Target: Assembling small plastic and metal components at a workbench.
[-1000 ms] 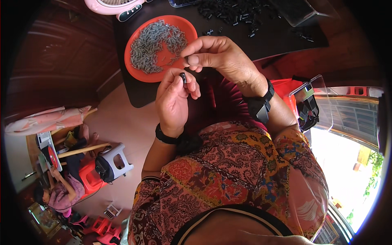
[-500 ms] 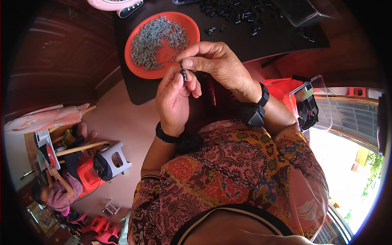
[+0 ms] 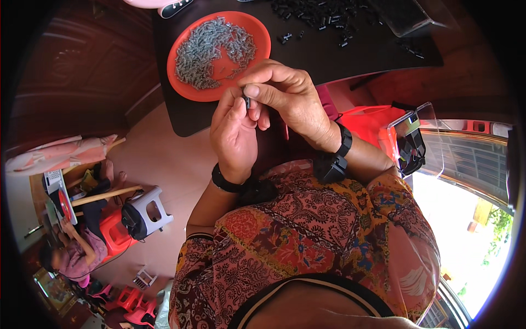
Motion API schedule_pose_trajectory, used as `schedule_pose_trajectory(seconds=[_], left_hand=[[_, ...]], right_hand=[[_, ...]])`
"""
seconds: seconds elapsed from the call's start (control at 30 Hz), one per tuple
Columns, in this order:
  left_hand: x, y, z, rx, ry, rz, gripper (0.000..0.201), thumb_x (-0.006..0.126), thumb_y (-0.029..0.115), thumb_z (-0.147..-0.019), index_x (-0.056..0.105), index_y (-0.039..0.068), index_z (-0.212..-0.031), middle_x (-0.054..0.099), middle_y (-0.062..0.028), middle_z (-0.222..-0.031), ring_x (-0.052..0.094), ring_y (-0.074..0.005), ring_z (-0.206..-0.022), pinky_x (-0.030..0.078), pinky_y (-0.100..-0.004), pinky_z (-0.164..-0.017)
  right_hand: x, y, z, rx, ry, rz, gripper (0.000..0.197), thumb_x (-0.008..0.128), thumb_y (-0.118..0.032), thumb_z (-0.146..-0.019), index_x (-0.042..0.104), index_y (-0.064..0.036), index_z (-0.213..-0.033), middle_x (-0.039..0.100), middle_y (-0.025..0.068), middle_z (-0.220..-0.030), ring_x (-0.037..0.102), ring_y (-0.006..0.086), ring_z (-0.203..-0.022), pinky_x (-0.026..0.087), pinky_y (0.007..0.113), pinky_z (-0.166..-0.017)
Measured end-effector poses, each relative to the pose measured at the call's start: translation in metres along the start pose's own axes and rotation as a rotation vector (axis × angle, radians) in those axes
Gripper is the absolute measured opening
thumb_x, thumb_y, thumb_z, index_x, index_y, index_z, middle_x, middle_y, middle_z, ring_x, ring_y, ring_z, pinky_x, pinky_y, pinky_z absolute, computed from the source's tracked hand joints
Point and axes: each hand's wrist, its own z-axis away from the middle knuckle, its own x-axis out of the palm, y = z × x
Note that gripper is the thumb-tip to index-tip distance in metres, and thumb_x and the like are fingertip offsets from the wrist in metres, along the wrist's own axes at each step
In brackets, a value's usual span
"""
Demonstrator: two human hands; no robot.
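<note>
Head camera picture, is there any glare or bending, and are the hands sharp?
Head view: daylight blows out the lower right; edges bend toward a dark round rim; left hand, right hand and the orange plate look sharp, the small dark part too tiny to resolve.

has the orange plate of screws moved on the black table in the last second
No. The orange plate sits at the same spot near the black table's left front corner; only the head view shifts slightly.
</note>
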Motion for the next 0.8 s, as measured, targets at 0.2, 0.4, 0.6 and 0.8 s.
schedule_pose_trajectory(seconds=[0.2,0.4,0.6,0.8], left_hand=[[-0.003,0.001,-0.001,0.014,0.070,0.100,0.021,0.038,0.019,-0.100,0.048,0.002,-0.094,0.048,-0.0050,-0.087,0.047,-0.0122,-0.077,0.039,-0.0254,-0.070],[-0.009,-0.007,-0.001,-0.037,-0.002,0.130,0.025,0.040,0.017,-0.097,0.051,0.000,-0.112,0.052,-0.0048,-0.100,0.051,-0.0147,-0.098,0.040,-0.0291,-0.086],[0.000,-0.008,0.002,-0.076,0.155,0.097,0.016,0.041,0.013,-0.098,0.051,0.002,-0.094,0.052,-0.0047,-0.093,0.050,-0.0116,-0.089,0.040,-0.0259,-0.080],[0.008,-0.006,0.001,-0.096,0.180,0.123,0.017,0.038,0.015,-0.098,0.050,0.003,-0.096,0.051,-0.0042,-0.093,0.050,-0.0094,-0.088,0.039,-0.0241,-0.078]], right_hand=[[-0.006,0.006,0.001,-0.262,-0.083,0.376,0.037,0.068,0.000,-0.083,0.060,-0.0010,-0.119,0.059,0.0083,-0.105,0.061,0.0146,-0.090,0.053,0.025,-0.075],[-0.012,0.001,0.002,-0.303,-0.050,0.594,0.041,0.075,0.000,-0.073,0.062,-0.0024,-0.112,0.060,0.0082,-0.102,0.059,0.0147,-0.088,0.050,0.027,-0.075],[-0.015,0.003,0.001,-0.472,-0.031,0.786,0.035,0.078,-0.010,-0.069,0.065,-0.0048,-0.101,0.065,0.0080,-0.094,0.062,0.0267,-0.084,0.051,0.035,-0.074],[-0.015,0.005,0.004,-0.510,-0.031,0.876,0.037,0.078,-0.012,-0.069,0.062,-0.0057,-0.102,0.064,0.0102,-0.094,0.062,0.0309,-0.087,0.051,0.038,-0.076]])
